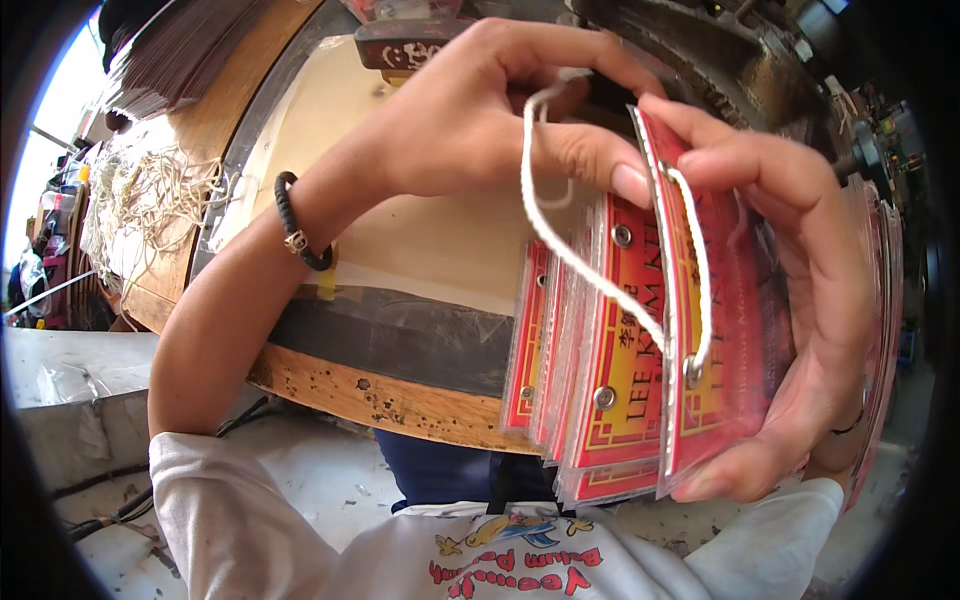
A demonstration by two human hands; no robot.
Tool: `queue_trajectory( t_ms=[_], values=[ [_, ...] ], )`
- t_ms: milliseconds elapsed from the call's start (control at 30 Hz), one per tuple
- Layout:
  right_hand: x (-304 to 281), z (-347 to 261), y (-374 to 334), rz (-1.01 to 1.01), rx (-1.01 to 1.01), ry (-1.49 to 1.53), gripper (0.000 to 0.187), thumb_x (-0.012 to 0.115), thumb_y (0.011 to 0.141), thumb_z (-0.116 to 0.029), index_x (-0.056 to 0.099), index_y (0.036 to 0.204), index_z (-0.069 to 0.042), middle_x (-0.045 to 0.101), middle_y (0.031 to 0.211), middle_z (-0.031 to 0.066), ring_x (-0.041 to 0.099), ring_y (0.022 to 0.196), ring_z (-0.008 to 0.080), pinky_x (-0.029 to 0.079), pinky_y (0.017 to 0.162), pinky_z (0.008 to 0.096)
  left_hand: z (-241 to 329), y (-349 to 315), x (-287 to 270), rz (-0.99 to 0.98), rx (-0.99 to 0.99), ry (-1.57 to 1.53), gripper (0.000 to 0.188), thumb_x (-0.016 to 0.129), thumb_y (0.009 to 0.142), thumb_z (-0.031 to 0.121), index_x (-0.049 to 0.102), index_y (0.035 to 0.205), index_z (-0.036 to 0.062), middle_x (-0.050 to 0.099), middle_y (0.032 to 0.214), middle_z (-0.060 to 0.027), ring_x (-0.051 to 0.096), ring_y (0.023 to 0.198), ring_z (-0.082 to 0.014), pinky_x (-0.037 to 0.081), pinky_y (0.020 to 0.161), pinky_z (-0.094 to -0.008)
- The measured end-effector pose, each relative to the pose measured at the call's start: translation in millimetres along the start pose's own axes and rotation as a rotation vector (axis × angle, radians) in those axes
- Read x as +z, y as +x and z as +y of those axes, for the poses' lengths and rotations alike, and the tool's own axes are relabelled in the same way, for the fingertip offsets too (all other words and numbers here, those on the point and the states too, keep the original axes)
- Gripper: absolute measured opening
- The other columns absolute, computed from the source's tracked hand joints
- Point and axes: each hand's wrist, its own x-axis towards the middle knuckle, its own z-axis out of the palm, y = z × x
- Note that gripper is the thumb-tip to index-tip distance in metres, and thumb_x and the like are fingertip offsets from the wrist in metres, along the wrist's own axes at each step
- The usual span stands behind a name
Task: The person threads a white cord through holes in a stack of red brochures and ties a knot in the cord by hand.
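A red and yellow plastic-covered piece [735,270] with metal eyelets is tilted up in my right hand [820,250], whose fingers wrap round its outer side. A white cord [560,240] passes through its lower eyelet, runs up its front to the upper eyelet, and loops back behind toward my left hand [480,120]. My left hand is closed, its thumb against the piece's back edge near the upper eyelet and the cord running behind the thumb; its fingertips are partly hidden. Just left of the held piece stands a stack of similar red pieces [600,400].
The wooden table [390,395] has a dark mat [400,335] and a beige sheet [420,245] on it. Loose white cords [150,205] lie in a heap at the left, below a brown stack [185,55]. A dark block [405,45] and metal machinery [740,70] are at the back.
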Motion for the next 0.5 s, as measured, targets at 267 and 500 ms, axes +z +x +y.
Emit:
queue_trajectory(
  t_ms=[267, 500],
  values=[
    [0, 7, -10, 0.017, -0.001, -0.044, 0.113, 0.093, 0.045, -0.044, 0.039, 0.13, 0.009, 0.038, 0.138, 0.0372, 0.045, 0.129, 0.0358, 0.032, 0.111, 0.0419, -15, 0, 4, 0.017, 0.281, 0.357, 0.068, 0.055, 0.086, 0.064, 0.064, 0.075, -0.0027, 0.054, 0.057, -0.0128, 0.055, 0.049, -0.0251, 0.038, 0.048, -0.0377],
    [3, 18, -11, 0.011, -0.023, -0.041, 0.112, 0.09, 0.047, -0.048, 0.041, 0.13, 0.009, 0.037, 0.138, 0.0374, 0.045, 0.129, 0.0371, 0.032, 0.11, 0.0428, -20, -1, 8, 0.004, 0.221, 0.134, 0.055, 0.067, 0.083, 0.053, 0.064, 0.07, -0.0011, 0.054, 0.054, -0.0123, 0.053, 0.046, -0.0234, 0.038, 0.045, -0.0362]
  ],
)
